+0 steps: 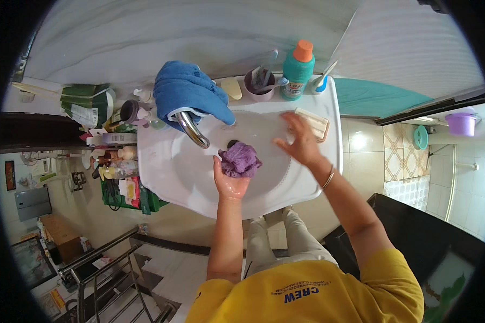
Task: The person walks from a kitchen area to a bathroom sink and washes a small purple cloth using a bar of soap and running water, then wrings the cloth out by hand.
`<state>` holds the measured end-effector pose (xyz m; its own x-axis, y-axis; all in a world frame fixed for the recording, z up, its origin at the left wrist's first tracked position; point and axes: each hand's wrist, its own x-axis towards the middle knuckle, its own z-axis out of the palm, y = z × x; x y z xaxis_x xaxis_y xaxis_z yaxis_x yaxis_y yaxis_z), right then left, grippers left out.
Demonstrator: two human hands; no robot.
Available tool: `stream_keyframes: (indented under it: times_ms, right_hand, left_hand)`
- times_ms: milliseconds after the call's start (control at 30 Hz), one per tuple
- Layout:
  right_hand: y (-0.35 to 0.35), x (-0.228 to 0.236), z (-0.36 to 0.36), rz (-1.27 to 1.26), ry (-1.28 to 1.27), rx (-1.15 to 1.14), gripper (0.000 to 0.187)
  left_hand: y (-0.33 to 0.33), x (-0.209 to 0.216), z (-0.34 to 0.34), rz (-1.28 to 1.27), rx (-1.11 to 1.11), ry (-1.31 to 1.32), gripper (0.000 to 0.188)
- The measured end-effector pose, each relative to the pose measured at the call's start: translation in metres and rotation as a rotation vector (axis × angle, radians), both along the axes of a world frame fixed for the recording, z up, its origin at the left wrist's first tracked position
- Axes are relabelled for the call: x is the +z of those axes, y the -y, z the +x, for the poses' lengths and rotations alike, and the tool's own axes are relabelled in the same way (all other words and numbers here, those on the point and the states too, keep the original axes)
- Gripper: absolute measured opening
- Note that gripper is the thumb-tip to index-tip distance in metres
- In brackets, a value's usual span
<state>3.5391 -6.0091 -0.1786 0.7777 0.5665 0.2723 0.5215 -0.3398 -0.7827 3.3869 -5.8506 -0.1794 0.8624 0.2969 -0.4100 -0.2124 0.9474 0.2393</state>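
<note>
A crumpled, wet-looking purple cloth (240, 160) rests in my left hand (230, 183), which is turned palm up over the basin of the white sink (277, 191). The thumb lies along the cloth's left side, and the other fingers are hidden under it. My right hand (300, 141) is open and empty, fingers spread, over the right part of the basin. Just beside it, a cream soap dish (319, 128) sits on the sink's rim. The curved chrome faucet (191, 130) reaches over the basin, with a blue cloth (186, 91) draped on its base.
Along the back rim stand a yellowish soap bar (231, 89), a pink cup with toothbrushes (259, 91), a teal bottle with an orange cap (298, 72) and a blue-and-white tube (320, 84). Several bottles (118, 169) crowd the left side. A metal railing (118, 274) is at the lower left.
</note>
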Motion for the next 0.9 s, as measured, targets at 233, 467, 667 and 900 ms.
stream_keyframes:
  times_ms: [233, 467, 667, 900]
  right_hand:
    - [-0.077, -0.056, -0.065, 0.226, -1.025, -0.097, 0.038]
    - [-0.13, -0.102, -0.109, 0.337, -0.815, -0.243, 0.026]
    - [-0.134, -0.107, -0.143, 0.435, -0.844, -0.166, 0.027]
    - [-0.167, -0.1, -0.107, 0.185, -0.769, -0.269, 0.029]
  left_hand:
    - [-0.028, -0.055, -0.011, 0.191, 0.049, -0.351, 0.041]
    - [-0.017, -0.104, -0.015, 0.383, -0.078, -0.348, 0.039]
    - [-0.046, -0.092, -0.011, 0.2, -0.003, -0.304, 0.045]
    - [-0.052, -0.127, -0.032, 0.115, -0.185, -0.308, 0.035]
